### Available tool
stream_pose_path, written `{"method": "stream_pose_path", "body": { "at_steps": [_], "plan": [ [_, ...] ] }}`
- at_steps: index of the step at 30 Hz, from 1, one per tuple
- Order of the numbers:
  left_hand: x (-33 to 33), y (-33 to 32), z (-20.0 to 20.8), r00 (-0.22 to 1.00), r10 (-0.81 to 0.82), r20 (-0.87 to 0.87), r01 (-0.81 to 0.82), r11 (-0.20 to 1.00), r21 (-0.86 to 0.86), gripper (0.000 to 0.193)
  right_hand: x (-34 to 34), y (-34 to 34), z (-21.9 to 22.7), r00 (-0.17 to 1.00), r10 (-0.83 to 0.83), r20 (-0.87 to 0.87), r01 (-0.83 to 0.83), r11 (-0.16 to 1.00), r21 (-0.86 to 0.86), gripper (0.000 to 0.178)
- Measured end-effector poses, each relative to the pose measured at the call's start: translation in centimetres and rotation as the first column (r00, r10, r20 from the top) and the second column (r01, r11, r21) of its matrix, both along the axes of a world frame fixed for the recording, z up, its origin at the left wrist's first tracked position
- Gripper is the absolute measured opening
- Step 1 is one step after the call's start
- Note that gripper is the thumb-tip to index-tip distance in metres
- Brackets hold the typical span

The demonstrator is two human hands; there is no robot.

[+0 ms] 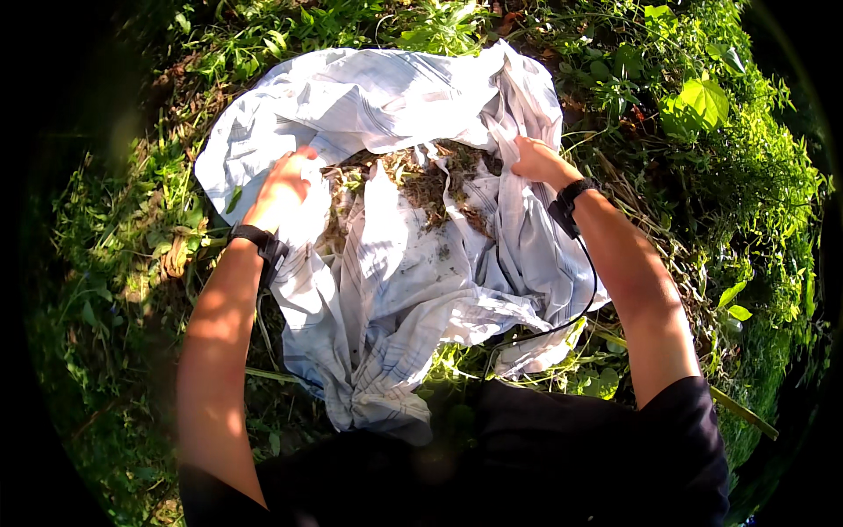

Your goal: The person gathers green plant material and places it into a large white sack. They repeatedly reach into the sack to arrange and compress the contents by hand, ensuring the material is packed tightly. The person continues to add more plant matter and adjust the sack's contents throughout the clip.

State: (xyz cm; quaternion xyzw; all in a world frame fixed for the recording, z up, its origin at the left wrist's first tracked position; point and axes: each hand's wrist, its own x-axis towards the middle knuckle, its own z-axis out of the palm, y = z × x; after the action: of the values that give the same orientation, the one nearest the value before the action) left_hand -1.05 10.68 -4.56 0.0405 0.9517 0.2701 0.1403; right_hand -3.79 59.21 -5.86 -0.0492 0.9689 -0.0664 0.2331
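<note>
I have the pale, faintly striped cloth [378, 97] directly ahead of the torso, spread in loose folds over green ground plants [632, 53]. Its folds form a shallow hollow, and in that hollow I see brown, dry plant litter [426, 184], thickest toward the middle and far part. Dark specks dirty the pale fabric just nearer than the heap. A single green leaf [234, 200] rests on the cloth's left part.

My left grip [285, 189] is at the cloth's left side, beside the hollow, its fingers bent; I cannot tell whether they are clamped on fabric. My right grip [537, 162] is at the gathered folds on the right, thumb against the cloth; the other fingers are hidden, so I cannot tell whether it is closed there. Each wrist wears a black strap, and a black cable [594, 281] runs from the right one.
</note>
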Motion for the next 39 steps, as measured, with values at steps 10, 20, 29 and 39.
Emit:
{"method": "stream_pose_path", "body": {
  "at_steps": [10,20,29,39],
  "plan": [
    [1.1,-1.8,0.6,0.978,-0.043,-0.205,0.087,0.974,0.210,0.060,4.1,1.2,8.9,0.885,-0.072,-0.459,-0.037,0.974,-0.224,0.025],
    [3.3,-1.3,8.5,0.963,0.101,-0.251,0.022,0.895,0.445,0.050,6.6,-2.6,16.3,0.968,-0.211,-0.134,-0.020,0.472,-0.882,0.020],
    [5.3,-2.5,8.9,0.987,0.032,-0.159,0.036,0.913,0.407,0.039,7.6,-6.8,18.5,0.920,0.366,0.137,-0.357,0.930,-0.088,0.030],
    [3.5,-0.2,9.4,0.991,0.023,-0.128,0.005,0.978,0.210,0.025,2.4,-16.9,4.9,0.862,0.380,-0.334,-0.468,0.851,-0.238,0.058]
  ]
}}
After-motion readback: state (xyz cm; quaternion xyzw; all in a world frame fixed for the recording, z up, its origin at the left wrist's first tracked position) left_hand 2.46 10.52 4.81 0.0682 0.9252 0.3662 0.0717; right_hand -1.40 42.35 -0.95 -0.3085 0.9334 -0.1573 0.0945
